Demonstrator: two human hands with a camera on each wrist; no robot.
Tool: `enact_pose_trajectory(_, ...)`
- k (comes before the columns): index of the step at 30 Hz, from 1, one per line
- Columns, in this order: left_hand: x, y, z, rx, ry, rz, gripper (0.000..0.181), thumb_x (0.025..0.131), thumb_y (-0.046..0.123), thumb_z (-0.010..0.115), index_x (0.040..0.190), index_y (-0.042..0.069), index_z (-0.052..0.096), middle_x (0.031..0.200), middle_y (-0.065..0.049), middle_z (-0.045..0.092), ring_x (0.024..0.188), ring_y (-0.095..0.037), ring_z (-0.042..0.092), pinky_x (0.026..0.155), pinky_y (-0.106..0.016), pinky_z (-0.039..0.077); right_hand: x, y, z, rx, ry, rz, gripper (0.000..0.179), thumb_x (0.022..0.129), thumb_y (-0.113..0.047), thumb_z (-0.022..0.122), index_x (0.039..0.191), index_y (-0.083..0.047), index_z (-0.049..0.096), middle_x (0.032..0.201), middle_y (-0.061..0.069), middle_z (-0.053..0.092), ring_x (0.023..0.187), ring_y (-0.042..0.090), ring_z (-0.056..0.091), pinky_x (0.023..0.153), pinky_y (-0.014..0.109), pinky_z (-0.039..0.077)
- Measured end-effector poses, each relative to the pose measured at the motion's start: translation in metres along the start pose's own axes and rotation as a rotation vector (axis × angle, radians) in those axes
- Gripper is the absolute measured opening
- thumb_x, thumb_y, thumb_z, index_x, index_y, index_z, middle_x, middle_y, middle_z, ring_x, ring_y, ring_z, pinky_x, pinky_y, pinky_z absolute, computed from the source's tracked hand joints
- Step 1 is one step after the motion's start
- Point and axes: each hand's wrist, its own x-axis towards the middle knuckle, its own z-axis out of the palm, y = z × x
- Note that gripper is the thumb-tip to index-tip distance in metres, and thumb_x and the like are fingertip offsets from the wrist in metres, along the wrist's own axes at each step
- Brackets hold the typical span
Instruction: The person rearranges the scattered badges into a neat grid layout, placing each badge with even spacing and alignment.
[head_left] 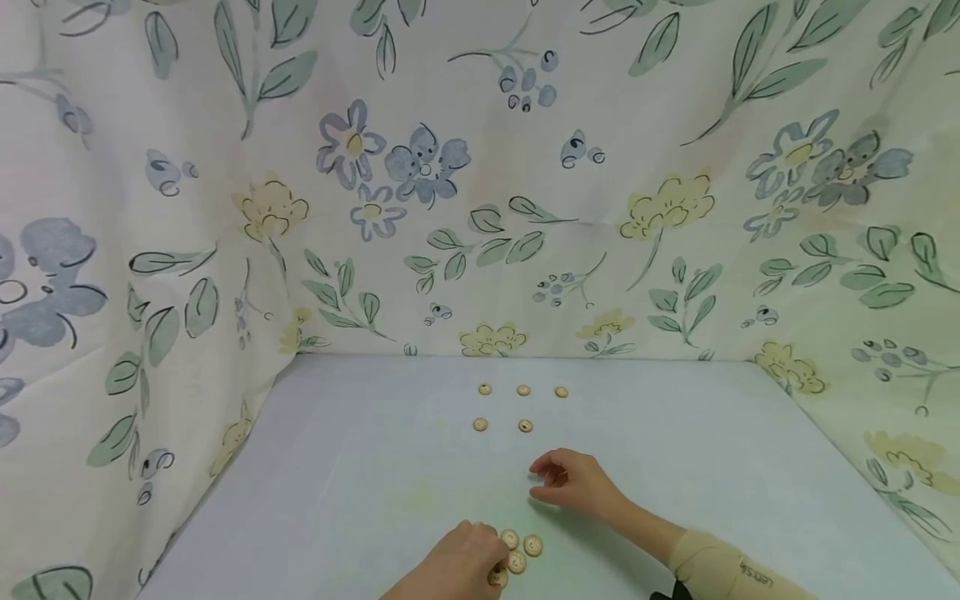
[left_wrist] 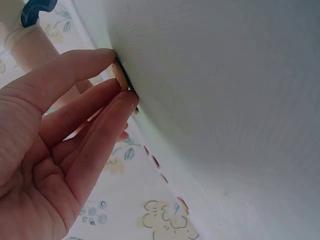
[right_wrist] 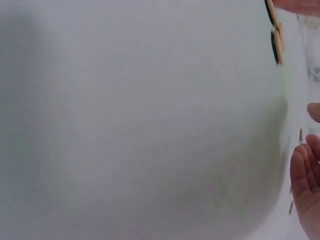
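Note:
Near the front edge of the table my left hand (head_left: 461,560) is over a small cluster of round wooden buttons (head_left: 532,546). In the left wrist view its thumb and fingers pinch the edges of one button (left_wrist: 119,75), low against the tabletop. My right hand (head_left: 576,485) hovers farther up and to the right, thumb and curved fingers apart, with nothing seen between them. Beyond it lie two rows of similar buttons: three in the back row (head_left: 523,390) and two in the nearer row (head_left: 480,424).
The white tabletop (head_left: 360,467) runs back to a floral curtain (head_left: 480,275), which also hangs along the left and right sides. A beige sleeve or wrap (head_left: 708,562) with writing covers my right forearm.

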Motion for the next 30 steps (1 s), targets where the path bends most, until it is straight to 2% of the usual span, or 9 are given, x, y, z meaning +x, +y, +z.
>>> enact_pose_trajectory(8, -0.001, -0.001, -0.001, -0.023, 0.019, 0.022, 0.024, 0.067, 0.001, 0.074, 0.059, 0.018, 0.060, 0.056, 0.014, 0.038, 0.049, -0.001, 0.033, 0.046, -0.016, 0.027, -0.026, -0.011, 0.005, 0.095, -0.063, -0.059, 0.025, 0.083, -0.023, 0.078, 0.098, -0.006, 0.068, 0.085, 0.002, 0.065, 0.073, 0.005, 0.057, 0.066, 0.023, 0.052)
enact_pose_trajectory(15, -0.002, -0.001, 0.000, -0.010, 0.025, 0.030, 0.018, 0.069, 0.004, 0.075, 0.065, 0.019, 0.065, 0.059, 0.014, 0.040, 0.054, -0.001, 0.034, 0.052, -0.017, 0.029, -0.044, -0.018, 0.009, 0.081, -0.086, -0.121, 0.024, 0.083, -0.026, 0.077, 0.097, -0.009, 0.068, 0.088, -0.002, 0.066, 0.075, 0.007, 0.059, 0.066, 0.023, 0.051)
enact_pose_trajectory(21, -0.002, -0.002, 0.000, -0.017, 0.012, 0.026, 0.018, 0.069, 0.004, 0.075, 0.067, 0.019, 0.067, 0.059, 0.014, 0.043, 0.053, -0.001, 0.036, 0.051, -0.017, 0.030, -0.051, -0.022, 0.012, 0.044, -0.089, -0.187, 0.023, 0.083, -0.024, 0.078, 0.099, -0.011, 0.067, 0.092, -0.005, 0.065, 0.077, 0.005, 0.058, 0.067, 0.022, 0.050)
enact_pose_trajectory(30, -0.001, 0.000, 0.001, -0.030, 0.016, -0.003, 0.018, 0.067, 0.003, 0.076, 0.064, 0.018, 0.067, 0.059, 0.014, 0.045, 0.051, 0.000, 0.038, 0.049, -0.016, 0.032, -0.054, -0.019, 0.017, 0.020, -0.098, -0.227, 0.026, 0.080, -0.022, 0.080, 0.102, -0.014, 0.068, 0.091, -0.009, 0.063, 0.079, 0.002, 0.056, 0.069, 0.021, 0.050)
